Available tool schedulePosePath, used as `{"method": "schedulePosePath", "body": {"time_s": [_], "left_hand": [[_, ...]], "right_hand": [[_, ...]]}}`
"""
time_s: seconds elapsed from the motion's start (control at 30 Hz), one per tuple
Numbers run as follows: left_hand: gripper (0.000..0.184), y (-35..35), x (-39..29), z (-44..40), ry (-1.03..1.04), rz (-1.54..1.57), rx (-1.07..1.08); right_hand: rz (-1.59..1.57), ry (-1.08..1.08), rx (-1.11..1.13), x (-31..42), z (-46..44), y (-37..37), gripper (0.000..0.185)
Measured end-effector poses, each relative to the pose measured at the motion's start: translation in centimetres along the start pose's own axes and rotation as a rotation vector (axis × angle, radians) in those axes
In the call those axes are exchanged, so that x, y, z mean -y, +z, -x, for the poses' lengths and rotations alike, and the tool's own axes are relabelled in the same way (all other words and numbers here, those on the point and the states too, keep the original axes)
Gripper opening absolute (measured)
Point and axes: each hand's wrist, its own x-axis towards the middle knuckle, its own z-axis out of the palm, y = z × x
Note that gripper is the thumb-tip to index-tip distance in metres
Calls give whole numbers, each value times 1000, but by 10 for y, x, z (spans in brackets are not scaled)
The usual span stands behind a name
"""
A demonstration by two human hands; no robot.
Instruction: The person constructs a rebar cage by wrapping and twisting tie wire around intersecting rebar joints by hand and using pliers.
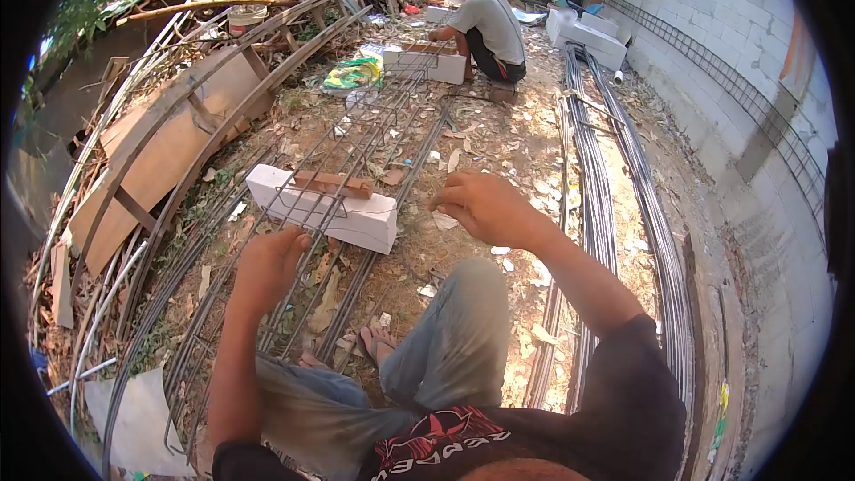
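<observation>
My left hand (274, 269) is beside a long rebar cage (298, 254), fingers pressed together at one of its bars. What those fingers pinch, if anything, is too small to make out. Raised to the right of the cage is my right hand (485, 207), its fingers bent and closed together; their tips point left and any thin thing in them cannot be seen. Between and beyond the hands, a white block (367, 224) lies under the cage. A short piece of brown wood (334, 184) rests on top of the block, among the bars.
Ahead, a person (490, 31) squats by another white block (426, 64) under the cage's far end. Long steel bars (601, 187) run along the right, near a block wall (739, 44). Curved frames and a wooden board (178, 138) lean at left. Leaves and debris cover the ground.
</observation>
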Motion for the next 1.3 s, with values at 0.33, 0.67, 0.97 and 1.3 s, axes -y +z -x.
{"method": "schedulePosePath", "body": {"time_s": [0.33,0.67,0.97,1.3], "left_hand": [[35,4,-11,3,-68,430,85],[19,-3,42,10,-226,294,-71],[13,3,14,0,225,-58,-146],[13,1,3,7,282,-192,-72]], "right_hand": [[-170,-18,-263,76,-19,111,27],[164,-59,349,4,3,112,14],[456,90,400,-44,2,64,19],[503,99,732,20,18,55,36]]}}
